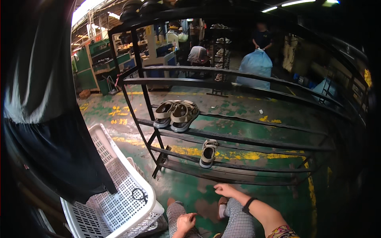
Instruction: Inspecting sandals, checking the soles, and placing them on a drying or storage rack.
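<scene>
Facing a black rack made of long narrow bars (238,137)

At the far left, a grey cloth garment with a black lower part (35,99) is near the camera. Beside it is a white plastic basket with many small holes (111,198); a thin dark loop (139,195) is in it. Next, a pair of beige strap sandals with grey soles (183,114) sits side by side on the rack. Lower in the view, the bare left hand (185,223) is over black-and-white checked trousers (240,222); its fingers look curled, but I cannot tell how closely its grip is pressed. One single beige strap sandal (208,152) rests on a lower level. The bare right hand (225,190) is near this sandal, apart from it; whether its grip is spread or pinching, I cannot tell. Farther right, behind the rack, a person in dark clothes (262,37) holds a big light-blue bag (255,63).
</scene>
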Available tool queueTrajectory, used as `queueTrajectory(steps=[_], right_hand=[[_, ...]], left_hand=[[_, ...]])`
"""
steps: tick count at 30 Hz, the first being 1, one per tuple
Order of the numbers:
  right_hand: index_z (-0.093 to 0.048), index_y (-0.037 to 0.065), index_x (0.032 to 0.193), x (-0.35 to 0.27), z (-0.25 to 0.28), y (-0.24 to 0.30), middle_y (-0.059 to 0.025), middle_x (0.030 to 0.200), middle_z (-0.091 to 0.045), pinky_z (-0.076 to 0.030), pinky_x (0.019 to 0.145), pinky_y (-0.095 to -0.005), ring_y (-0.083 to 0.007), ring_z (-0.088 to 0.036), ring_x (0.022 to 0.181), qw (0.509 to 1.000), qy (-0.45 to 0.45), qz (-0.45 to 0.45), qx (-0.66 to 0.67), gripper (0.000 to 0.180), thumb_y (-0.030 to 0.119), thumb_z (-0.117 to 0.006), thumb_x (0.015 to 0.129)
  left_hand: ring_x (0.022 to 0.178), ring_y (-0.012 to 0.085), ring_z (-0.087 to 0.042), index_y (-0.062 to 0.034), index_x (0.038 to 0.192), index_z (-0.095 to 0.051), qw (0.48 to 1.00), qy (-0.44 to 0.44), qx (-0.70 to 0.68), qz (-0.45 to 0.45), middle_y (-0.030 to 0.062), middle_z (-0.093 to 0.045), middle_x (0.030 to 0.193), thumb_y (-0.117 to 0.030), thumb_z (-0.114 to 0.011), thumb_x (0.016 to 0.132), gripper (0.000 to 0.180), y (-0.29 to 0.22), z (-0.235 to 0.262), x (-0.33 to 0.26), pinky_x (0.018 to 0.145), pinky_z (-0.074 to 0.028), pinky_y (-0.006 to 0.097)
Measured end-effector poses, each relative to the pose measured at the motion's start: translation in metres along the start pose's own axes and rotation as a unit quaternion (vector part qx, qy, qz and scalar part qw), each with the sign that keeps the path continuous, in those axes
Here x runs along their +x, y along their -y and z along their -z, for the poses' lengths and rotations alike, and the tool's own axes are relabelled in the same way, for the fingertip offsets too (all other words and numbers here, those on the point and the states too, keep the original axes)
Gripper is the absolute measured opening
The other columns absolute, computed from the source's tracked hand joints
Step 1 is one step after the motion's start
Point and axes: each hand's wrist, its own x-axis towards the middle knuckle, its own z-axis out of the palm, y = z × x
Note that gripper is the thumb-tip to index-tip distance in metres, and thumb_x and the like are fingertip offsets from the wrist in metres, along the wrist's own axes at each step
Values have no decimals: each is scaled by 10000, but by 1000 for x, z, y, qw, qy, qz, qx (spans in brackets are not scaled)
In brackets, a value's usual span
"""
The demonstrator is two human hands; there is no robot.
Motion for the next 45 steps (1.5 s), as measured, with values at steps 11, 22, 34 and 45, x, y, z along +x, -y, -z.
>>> queueTrajectory(steps=[11,22,34,45], right_hand=[[-712,156,928,-157,-32,-28,-42,1208,-592,-276,1055,-512,-274,-437,1228,954,-229,-43,-186,208,247,-644,753],[-713,161,884,-145,-34,-16,-39,1189,-595,-255,1063,-516,-271,-428,1231,959,-202,-51,-190,193,227,-676,707],[-710,132,851,-132,-29,-3,-45,1134,-609,-271,1050,-493,-270,-451,1203,959,-192,-51,-202,186,191,-673,679],[-700,125,826,-127,-29,-5,-50,1098,-610,-283,1040,-493,-280,-462,1178,956,-184,-41,-224,164,185,-671,676]], left_hand=[[829,288,-670,-127,1008,-688,984,162,-14,75,122,-689,901,-233,-590,797,256,-5,3,15,754,-531,389],[893,280,-624,-124,835,-728,996,22,61,55,65,-695,860,-214,-597,735,188,36,7,34,853,-454,424],[956,229,-585,-138,877,-694,995,-9,87,56,27,-678,874,-196,-605,756,161,36,9,28,898,-390,420],[933,220,-557,-122,869,-688,995,-15,82,59,27,-649,834,-186,-610,765,144,44,11,32,886,-372,391]])
